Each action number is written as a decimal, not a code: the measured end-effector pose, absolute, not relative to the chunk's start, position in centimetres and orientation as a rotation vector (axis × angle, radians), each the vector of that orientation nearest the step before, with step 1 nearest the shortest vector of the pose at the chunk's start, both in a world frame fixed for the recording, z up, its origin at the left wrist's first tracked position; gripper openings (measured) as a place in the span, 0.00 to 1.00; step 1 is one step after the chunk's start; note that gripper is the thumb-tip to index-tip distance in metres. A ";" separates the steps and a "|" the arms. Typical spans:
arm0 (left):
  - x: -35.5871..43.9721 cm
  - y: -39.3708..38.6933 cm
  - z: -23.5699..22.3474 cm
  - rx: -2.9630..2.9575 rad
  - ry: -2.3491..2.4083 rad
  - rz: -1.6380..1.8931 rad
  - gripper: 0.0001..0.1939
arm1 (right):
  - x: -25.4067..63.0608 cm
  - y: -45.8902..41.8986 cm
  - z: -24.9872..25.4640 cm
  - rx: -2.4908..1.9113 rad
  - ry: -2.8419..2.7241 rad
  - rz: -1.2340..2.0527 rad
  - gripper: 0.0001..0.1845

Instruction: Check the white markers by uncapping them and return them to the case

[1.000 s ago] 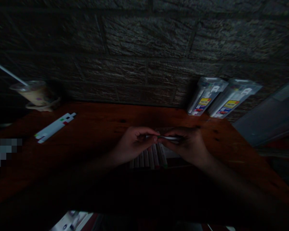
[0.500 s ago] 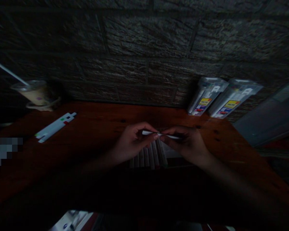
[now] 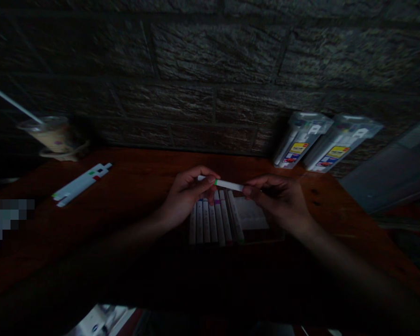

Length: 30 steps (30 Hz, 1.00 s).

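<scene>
Pinching a white, green-banded marker (image 3: 231,185) by one end, the left hand (image 3: 185,197) held it over the far edge of the marker row (image 3: 213,226). The right hand (image 3: 283,198) pinched its other end between thumb and finger. Beyond the row, two clear marker cases (image 3: 291,145) stood to its right, a drink cup (image 3: 52,139) with a straw (image 3: 16,104) to its left.

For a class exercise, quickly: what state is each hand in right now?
Left hand: closed, holding the white marker beside its green band.
Right hand: closed, holding the same marker toward its other end.
</scene>
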<state>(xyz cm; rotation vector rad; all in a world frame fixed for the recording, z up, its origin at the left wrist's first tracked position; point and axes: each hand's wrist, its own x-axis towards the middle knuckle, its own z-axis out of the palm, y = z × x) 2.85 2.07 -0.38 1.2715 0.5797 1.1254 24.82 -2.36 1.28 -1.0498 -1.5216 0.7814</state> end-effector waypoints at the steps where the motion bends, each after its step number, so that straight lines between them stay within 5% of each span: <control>1: 2.8 2.1 -0.4 1.245 0.560 1.133 0.05 | 24.8 -2.4 1.4 -1.056 -1.509 0.796 0.07; 30: 2.6 1.7 0.1 1.177 0.443 1.048 0.16 | 25.6 -1.1 1.0 -1.130 -1.219 0.965 0.21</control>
